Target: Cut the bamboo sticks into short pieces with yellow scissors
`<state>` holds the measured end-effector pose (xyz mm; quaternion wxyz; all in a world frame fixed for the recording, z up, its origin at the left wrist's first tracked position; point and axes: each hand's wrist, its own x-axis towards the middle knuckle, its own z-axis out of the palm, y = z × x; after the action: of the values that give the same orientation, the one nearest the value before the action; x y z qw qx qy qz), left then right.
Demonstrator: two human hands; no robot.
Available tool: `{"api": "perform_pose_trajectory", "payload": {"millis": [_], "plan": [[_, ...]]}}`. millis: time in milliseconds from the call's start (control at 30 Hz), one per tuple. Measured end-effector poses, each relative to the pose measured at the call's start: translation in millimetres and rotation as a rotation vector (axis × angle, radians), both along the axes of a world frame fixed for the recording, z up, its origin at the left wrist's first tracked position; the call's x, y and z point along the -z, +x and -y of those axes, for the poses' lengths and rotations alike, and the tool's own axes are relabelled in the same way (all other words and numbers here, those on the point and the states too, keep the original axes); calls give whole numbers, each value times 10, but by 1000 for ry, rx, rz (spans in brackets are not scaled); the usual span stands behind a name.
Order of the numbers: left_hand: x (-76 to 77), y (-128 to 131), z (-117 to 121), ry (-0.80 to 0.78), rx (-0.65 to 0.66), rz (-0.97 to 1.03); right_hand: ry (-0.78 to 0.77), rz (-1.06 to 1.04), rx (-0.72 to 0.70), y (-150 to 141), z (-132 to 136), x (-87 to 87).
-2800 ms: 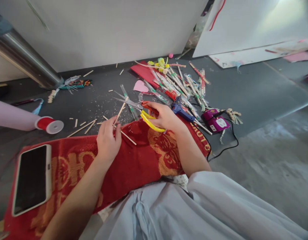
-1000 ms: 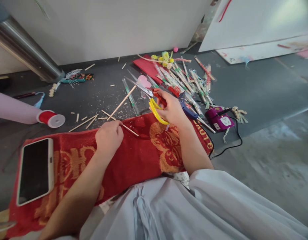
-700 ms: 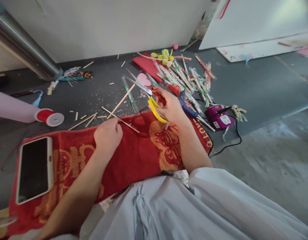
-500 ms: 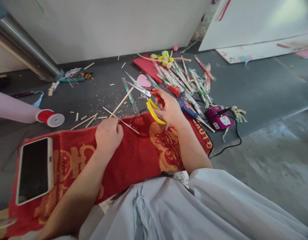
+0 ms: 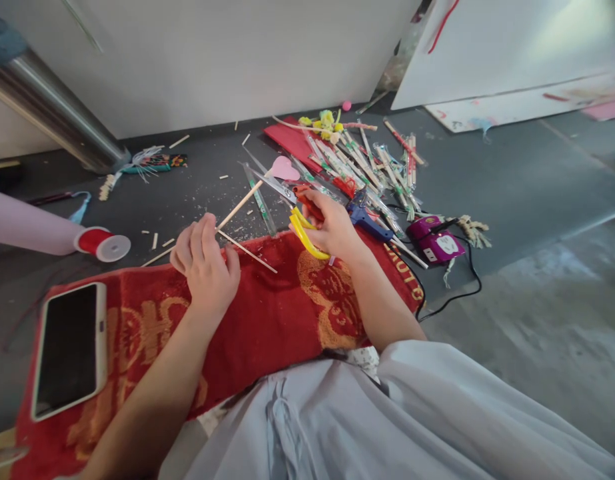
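My right hand (image 5: 332, 223) grips a pair of scissors (image 5: 303, 235) by their yellow and red handles. The blades are parted and point away to the upper left, close to a pink heart-shaped piece (image 5: 284, 168). My left hand (image 5: 207, 270) is over the far edge of the red towel (image 5: 252, 320), its fingers stretched out and the thumb apart. Right by its fingertips, a thin wooden stick (image 5: 242, 204) slants up toward the blades. Another thin stick (image 5: 250, 252) lies across the towel's edge, its left end near the same fingers. Whether the fingers touch either stick I cannot tell.
Wrapped sticks (image 5: 357, 163) lie heaped beyond my right hand, with a blue glue gun (image 5: 370, 221) and a purple power socket (image 5: 437, 241) with a black cord nearby. A phone (image 5: 70, 350) rests on the towel's left. A red ribbon spool (image 5: 100, 245) and short stick offcuts lie farther left.
My left hand has gone from closed to open, its fingers lifting and spreading. The right hand with the scissors has hardly moved. The view has shifted slightly.
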<state>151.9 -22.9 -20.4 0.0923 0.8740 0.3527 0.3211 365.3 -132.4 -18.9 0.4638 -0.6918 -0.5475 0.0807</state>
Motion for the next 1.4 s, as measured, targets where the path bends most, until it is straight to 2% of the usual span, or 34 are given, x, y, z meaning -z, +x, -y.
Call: {"api": "perform_pose_trajectory", "payload": {"millis": [200,367,433,633,833,1400], "plan": [[-53,-40,7,30,1,31,-8,-29,-78,-34,10,-33],[-19,-56,-31,90,119,76,-41,2,-123,-67,21,-69],[5,-55,-34,93,123,70,-60,27,-144,-74,20,-61],[49,-57,0,47,55,30,-80,79,-211,-82,35,-86],[53,-70,-12,-9,89,3,-60,97,-240,-111,53,-138],[28,-67,-30,-158,145,-87,-113,119,-249,-167,51,-107]]}}
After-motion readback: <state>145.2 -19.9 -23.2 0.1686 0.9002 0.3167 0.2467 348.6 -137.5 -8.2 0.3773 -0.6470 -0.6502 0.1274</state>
